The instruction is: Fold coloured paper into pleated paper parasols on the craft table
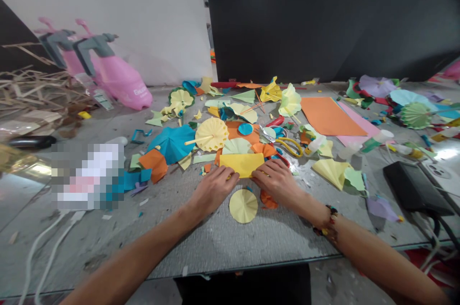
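Observation:
A strip of yellow paper (pixel 241 163) lies across the middle of the grey table, with both hands at its near edge. My left hand (pixel 216 186) has its fingers closed on the left corner. At the right corner my right hand (pixel 278 181) is closed on the paper in the same way; its wrist wears a beaded bracelet. Just below the strip lies a creased pale yellow paper circle (pixel 243 205). Behind the hands are a pleated yellow paper fan on a stick (pixel 211 135), a blue pleated paper piece (pixel 173 144) and scissors with yellow handles (pixel 289 146).
Pink spray bottles (pixel 120 79) stand at the back left, near wooden strips (pixel 32 87). Orange paper sheets (pixel 332 117) lie at the back right. A black power adapter (pixel 417 187) with cables sits right. Paper scraps cover much of the table.

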`<move>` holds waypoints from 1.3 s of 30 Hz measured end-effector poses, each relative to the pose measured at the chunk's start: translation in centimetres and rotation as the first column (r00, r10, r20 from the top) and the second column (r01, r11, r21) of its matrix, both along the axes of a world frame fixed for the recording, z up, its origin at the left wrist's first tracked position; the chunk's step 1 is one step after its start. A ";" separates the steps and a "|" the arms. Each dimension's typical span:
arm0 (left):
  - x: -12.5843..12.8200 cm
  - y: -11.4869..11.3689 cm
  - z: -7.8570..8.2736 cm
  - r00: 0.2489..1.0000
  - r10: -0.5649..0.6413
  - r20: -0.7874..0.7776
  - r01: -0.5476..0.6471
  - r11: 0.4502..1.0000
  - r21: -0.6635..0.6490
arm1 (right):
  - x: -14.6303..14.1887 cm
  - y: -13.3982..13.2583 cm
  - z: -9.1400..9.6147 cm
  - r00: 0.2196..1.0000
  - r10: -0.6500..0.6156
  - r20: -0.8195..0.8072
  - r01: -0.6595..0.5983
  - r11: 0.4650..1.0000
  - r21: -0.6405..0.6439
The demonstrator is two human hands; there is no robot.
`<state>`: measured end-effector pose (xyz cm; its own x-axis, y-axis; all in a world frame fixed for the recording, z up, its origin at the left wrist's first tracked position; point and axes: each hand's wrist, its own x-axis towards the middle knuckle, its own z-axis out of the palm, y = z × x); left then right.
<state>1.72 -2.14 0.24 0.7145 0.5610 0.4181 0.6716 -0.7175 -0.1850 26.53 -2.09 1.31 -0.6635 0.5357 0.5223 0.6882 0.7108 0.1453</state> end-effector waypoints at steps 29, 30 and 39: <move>-0.3 0.4 -0.6 0.999 -0.036 0.026 0.038 0.998 -0.050 | -0.2 0.2 -0.6 0.999 -0.009 -0.043 0.008 1.000 -0.024; -0.3 0.4 -0.6 0.999 -0.043 0.031 0.044 0.998 -0.052 | -0.1 0.2 -0.6 0.999 -0.005 -0.050 0.004 1.000 -0.022; -0.3 0.1 0.1 0.993 -0.077 0.086 0.078 0.997 -0.007 | -0.1 0.0 -0.2 0.990 0.043 -0.136 -0.041 0.999 0.017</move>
<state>1.39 -2.03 0.38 0.7180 0.5097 0.4740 0.6268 -0.7696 -0.1219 26.43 -2.09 1.08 -0.6074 0.5007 0.6167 0.6718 0.7381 0.0623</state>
